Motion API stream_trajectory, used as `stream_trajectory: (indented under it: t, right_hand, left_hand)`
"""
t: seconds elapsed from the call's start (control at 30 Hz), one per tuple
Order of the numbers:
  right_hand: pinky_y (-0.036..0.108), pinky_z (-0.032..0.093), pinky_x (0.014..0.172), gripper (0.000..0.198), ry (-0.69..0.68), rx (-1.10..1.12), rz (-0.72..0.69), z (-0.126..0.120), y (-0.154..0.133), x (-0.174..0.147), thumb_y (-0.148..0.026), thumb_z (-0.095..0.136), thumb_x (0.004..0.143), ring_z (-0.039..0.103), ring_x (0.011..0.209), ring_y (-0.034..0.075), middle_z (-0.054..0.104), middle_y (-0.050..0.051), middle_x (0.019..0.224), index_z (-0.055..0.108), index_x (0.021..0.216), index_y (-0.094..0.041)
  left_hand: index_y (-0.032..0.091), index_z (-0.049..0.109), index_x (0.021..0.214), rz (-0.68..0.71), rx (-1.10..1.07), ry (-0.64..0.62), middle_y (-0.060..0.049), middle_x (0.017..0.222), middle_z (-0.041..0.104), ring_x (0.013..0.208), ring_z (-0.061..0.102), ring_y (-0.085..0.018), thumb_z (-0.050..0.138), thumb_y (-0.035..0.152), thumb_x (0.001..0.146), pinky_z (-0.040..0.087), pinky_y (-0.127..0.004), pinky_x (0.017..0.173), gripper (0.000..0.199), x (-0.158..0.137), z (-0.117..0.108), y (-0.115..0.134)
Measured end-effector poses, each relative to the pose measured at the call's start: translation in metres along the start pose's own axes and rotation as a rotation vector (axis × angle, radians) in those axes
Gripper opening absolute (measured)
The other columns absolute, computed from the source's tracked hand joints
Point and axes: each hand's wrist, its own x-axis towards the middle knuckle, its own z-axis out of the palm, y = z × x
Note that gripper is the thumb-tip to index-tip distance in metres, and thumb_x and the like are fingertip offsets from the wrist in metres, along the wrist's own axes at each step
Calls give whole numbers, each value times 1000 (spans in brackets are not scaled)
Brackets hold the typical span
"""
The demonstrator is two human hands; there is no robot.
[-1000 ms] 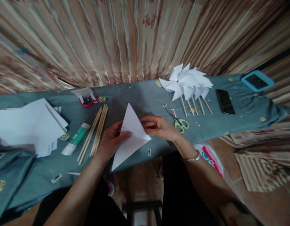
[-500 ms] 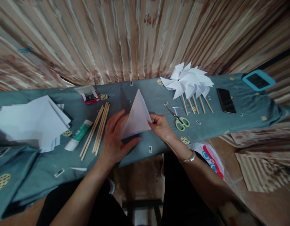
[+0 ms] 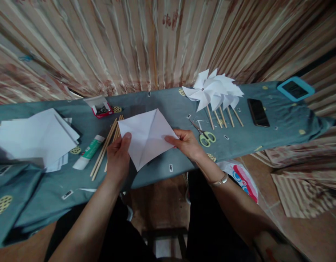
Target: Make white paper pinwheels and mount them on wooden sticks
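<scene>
Along the far edge: a pleated, patterned curtain [image 3: 129, 43] hangs behind the surface [image 3: 165, 102], which wears a blue-grey cloth with yellow dotted shapes and small printed tags.
Left end: a loose stack of white paper [image 3: 34, 142] lies spread, its sheets out of line.
Between stack and middle: a green-and-white glue stick [image 3: 88, 152] lies beside thin wooden sticks [image 3: 102, 156]; nearer the far edge stands an open red box [image 3: 103, 111] of small dark pieces.
Right half: white paper pinwheels [image 3: 208, 89] overlap by the far edge, their sticks aimed toward the near edge; green-handled scissors [image 3: 206, 137] lie just nearer.
Right end: a dark phone [image 3: 258, 112], then a blue-framed device [image 3: 296, 89] at the far right corner.
Floor: brown tiles, with a printed plastic bag [image 3: 244, 180] past the near edge.
Creased sheet: white paper [image 3: 148, 138], opened out over the middle of the surface, a fold running from far corner to near corner.
Left hand [image 3: 118, 154]: thumb on top, pinching the sheet's left side; fingers curled, partly hidden.
Right hand [image 3: 187, 143]: thumb and fingers pinch its right corner.
</scene>
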Motion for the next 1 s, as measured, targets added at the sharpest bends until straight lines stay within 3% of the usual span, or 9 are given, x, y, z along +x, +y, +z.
stream_trajectory:
  t: [0.13,0.37,0.57,0.7,0.8,0.9,1.0]
  right_hand:
    - [22,35,49,39,12,63,42,-7,3,-2,-54,79,64,44,50,7,56,-5,55,66,65,-17]
    - [21,40,49,35,23,99,62,-11,2,-7,-52,80,64,47,50,7,62,-4,60,70,69,-19]
    - [22,41,50,39,3,62,38,-13,0,-9,-56,80,64,47,50,7,61,-4,59,69,69,-18]
    - [24,43,53,44,40,-43,-9,-21,-1,-12,-62,71,71,50,55,10,62,-3,62,70,73,-18]
    - [28,47,62,46,230,-299,-124,-42,-5,-19,-60,53,88,59,63,15,68,3,72,72,85,-19]
    - [34,48,76,31,445,-910,-109,-69,-8,-29,-39,54,91,66,81,23,74,10,89,72,103,-17]
    - [37,48,83,29,429,-1305,-14,-88,-5,-38,-27,54,90,67,96,30,73,16,102,69,112,-14]
  left_hand:
    - [18,70,91,-134,-197,33,-4,81,74,82,71,-21,73,34,78,58,-29,77,21,-2,5,-1]
    - [21,67,95,-237,-175,31,-5,90,75,89,71,-23,68,34,81,58,-38,87,19,-1,3,-1]
    - [18,68,97,-280,-103,-53,-6,91,76,82,72,-24,86,37,60,59,-38,81,45,-12,5,-3]
    - [16,70,91,-246,3,-71,-8,94,76,85,71,-24,90,35,53,57,-38,83,47,-20,9,-10]
    - [18,72,90,-99,36,-40,-5,95,76,91,70,-23,88,33,55,55,-38,90,41,-19,9,-12]
    - [20,72,89,13,27,-19,-4,98,76,96,69,-22,87,28,58,53,-38,95,35,-15,7,-9]
    - [19,72,88,57,11,-8,-4,97,76,96,69,-23,86,24,57,52,-38,96,34,-12,8,-5]
